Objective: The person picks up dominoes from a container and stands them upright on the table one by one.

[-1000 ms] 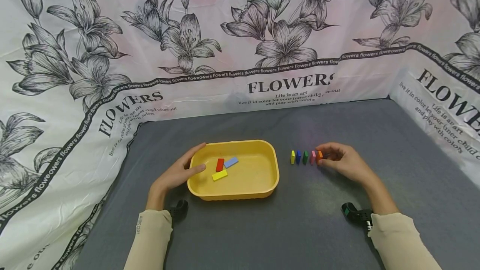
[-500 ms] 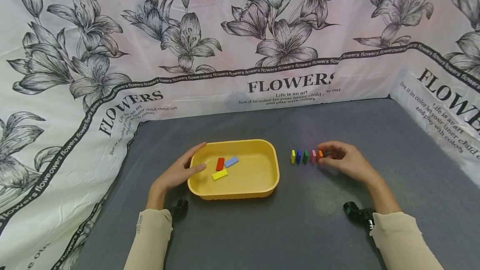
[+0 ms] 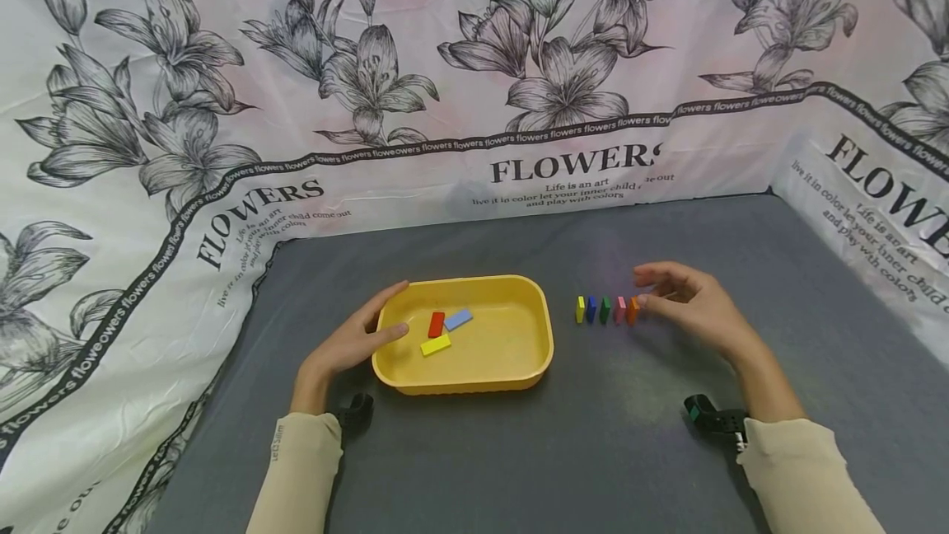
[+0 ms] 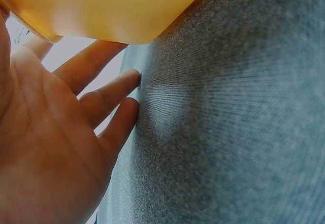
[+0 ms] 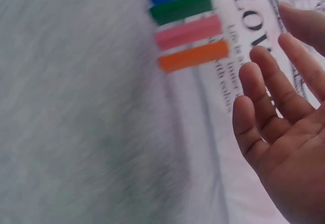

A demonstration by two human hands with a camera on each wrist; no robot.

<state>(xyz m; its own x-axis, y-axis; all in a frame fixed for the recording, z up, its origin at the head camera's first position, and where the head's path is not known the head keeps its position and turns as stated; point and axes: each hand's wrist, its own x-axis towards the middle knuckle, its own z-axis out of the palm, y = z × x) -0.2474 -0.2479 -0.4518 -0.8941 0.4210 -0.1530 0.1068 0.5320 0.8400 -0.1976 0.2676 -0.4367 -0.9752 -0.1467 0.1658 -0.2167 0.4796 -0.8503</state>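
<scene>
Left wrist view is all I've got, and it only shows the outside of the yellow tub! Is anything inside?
Observer: Yes, three blocks lie in the yellow tub: a red block, a light blue block and a yellow block.
Operator: Cool! Are there more outside?
Observer: Yes, a row of five upright blocks stands to the right of it.
Operator: Is the right grip holding one?
Observer: No, the right wrist view shows a gap between it and the orange block.

I'd call it a curtained-off recording corner, home or lab I can't tell: white sheeting [image 3: 415, 196] printed with black-outlined lilies [image 3: 567, 89] walls three sides of a dark grey, fabric-covered surface [image 3: 534, 460], and small black cameras [image 3: 357, 412] sit at both wrists [image 3: 310, 390].
</scene>
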